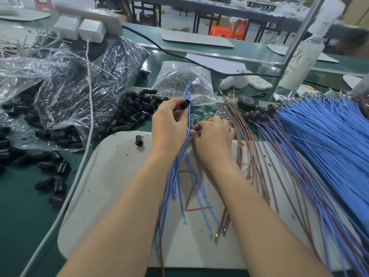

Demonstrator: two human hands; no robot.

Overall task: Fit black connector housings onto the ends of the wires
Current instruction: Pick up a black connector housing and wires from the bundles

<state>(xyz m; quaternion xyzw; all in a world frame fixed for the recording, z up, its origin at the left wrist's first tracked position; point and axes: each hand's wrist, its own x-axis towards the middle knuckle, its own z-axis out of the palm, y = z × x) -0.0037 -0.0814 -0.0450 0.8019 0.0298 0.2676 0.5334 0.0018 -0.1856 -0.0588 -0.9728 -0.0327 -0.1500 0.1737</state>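
My left hand (pixel 169 124) grips a black connector housing (pixel 184 103) together with a small bundle of blue wires (pixel 187 92) that stick up past its fingers. Just to its right, my right hand (pixel 213 134) pinches those same wires lower down, where they cross the white board (pixel 111 176). The wires' loose ends fan out toward me over the board. One black housing (pixel 139 140) lies alone on the board. A heap of black housings (pixel 133 110) sits left of my left hand.
Plastic bags (pixel 65 92) of housings spill at the left, with a white cable (pixel 87 136) across them. A bag of clear parts (pixel 183 80) lies behind my hands. Brown wires (pixel 253 156), a large sheaf of blue wires (pixel 329 140), a tape roll (pixel 247 102) and a bottle (pixel 299 62) occupy the right.
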